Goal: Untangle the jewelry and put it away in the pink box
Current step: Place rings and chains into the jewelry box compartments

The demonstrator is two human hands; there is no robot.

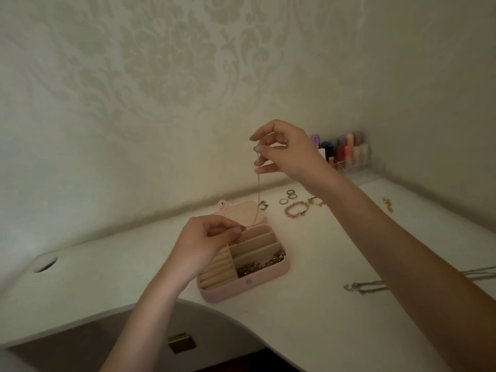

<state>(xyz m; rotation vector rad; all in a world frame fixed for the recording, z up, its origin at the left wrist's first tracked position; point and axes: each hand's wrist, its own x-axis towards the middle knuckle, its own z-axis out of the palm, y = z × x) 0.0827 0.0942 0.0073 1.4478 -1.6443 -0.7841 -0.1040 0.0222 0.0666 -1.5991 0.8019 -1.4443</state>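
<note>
A thin chain [258, 189] is held taut between two hands, its long axis running nearly vertical at frame centre. The upper end is pinched by the right hand [284, 149], raised above the bench; the lower end is pinched by the left hand [212, 237], low over the back left of the pink box [257, 287]. A small pendant [263, 205] is seen hanging partway down the chain, beside the open lid [241, 213].

The box sits open directly under the left hand, so that hand is judged the nearer for lowering the chain in. The back long compartments look unfilled (the front one already carries beaded pieces).

Open bench lies to the right, with rings [288, 197], a pink bead bracelet [296, 210] and further chains [365, 287] at lower right, well apart from the box.
</note>
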